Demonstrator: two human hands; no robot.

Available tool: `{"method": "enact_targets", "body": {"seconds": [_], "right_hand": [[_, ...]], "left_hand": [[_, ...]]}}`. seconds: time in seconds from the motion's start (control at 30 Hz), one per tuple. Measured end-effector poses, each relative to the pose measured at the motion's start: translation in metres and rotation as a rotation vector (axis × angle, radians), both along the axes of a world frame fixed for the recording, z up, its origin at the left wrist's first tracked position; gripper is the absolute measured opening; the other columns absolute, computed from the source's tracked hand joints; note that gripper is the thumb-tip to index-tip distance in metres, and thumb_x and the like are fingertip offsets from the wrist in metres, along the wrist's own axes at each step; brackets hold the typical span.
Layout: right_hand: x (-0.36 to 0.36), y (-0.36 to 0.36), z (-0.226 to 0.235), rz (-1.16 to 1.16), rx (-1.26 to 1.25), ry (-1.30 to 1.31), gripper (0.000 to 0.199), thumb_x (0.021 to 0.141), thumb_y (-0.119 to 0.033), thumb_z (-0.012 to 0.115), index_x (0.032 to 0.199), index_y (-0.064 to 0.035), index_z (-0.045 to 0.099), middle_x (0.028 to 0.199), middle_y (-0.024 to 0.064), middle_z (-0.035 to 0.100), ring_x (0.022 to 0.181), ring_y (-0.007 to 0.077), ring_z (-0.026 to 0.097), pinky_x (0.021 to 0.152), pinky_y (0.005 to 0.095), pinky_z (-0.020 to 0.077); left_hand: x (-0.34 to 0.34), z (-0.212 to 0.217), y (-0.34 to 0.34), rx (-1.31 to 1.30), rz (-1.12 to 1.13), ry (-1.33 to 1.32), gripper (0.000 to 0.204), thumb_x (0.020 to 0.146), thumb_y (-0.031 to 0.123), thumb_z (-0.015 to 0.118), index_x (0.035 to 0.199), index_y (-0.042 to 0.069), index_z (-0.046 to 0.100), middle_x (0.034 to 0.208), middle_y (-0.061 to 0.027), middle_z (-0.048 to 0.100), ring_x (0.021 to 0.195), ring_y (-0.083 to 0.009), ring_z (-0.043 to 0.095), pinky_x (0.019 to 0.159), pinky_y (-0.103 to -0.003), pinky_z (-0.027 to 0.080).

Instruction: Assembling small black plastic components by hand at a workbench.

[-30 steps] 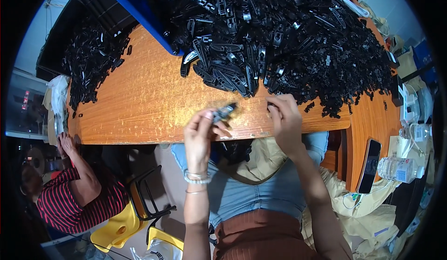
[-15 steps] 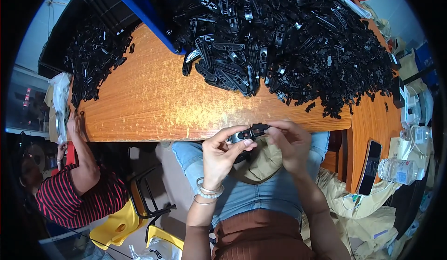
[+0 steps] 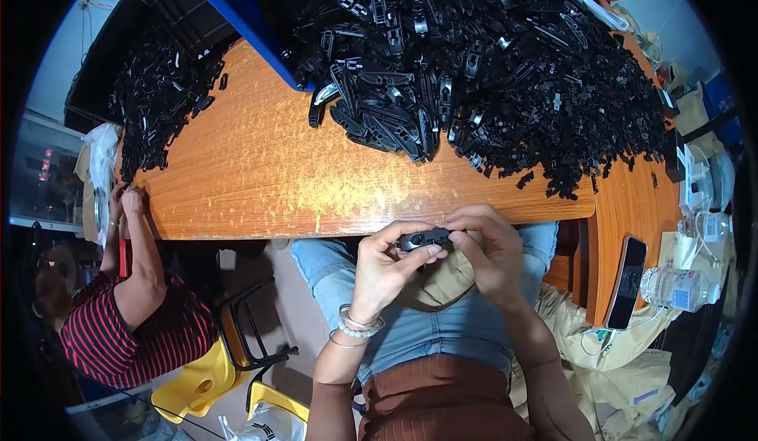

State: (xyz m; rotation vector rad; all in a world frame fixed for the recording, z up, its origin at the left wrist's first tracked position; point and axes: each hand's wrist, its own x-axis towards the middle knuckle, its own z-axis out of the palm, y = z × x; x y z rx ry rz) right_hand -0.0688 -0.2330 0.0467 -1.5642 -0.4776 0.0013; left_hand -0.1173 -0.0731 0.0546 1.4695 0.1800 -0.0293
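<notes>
Head view: a person's two bare hands meet around a black part, right of centre in the frame, just below the front edge of the wooden table.
Left hand: grasps the black part between thumb and fingers; bracelets circle the wrist.
Right hand: thumb and fingers bent at the part's right end; whether they pinch it or only touch it, one cannot tell.
Heap of long black pieces: upper middle of the frame, beside a blue panel.
Heap of small black pieces: upper right.
Phone: lower right, near a clear bottle.
Co-worker: lower left, striped top, hands at the table's edge.
</notes>
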Motion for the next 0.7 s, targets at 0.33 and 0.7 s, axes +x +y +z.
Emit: {"method": "enact_targets", "body": {"seconds": [0.33,0.7], "right_hand": [[-0.001,-0.004,-0.009,-0.002,-0.148,-0.069,0.010,0.083,0.004,0.058,0.092,0.0045,0.061,0.102,0.0124,0.059,0.093,0.0193,0.058,0.080,0.0278,0.0460],[-0.007,-0.009,-0.023,0.136,-0.022,0.371,0.021,0.084,-0.008,0.063,0.104,-0.0014,0.064,0.074,0.0011,0.060,0.061,0.0069,0.047,0.057,0.0236,0.0390]], "left_hand": [[0.003,-0.001,0.002,-0.204,-0.022,0.062,0.025,0.082,-0.008,0.063,0.106,-0.008,0.058,0.088,-0.0178,0.068,0.081,-0.0231,0.069,0.070,-0.028,0.058],[0.002,-0.004,0.007,-0.014,-0.099,0.021,0.021,0.084,-0.006,0.060,0.106,-0.005,0.060,0.089,-0.0106,0.067,0.075,-0.0138,0.065,0.069,-0.025,0.054]]}}
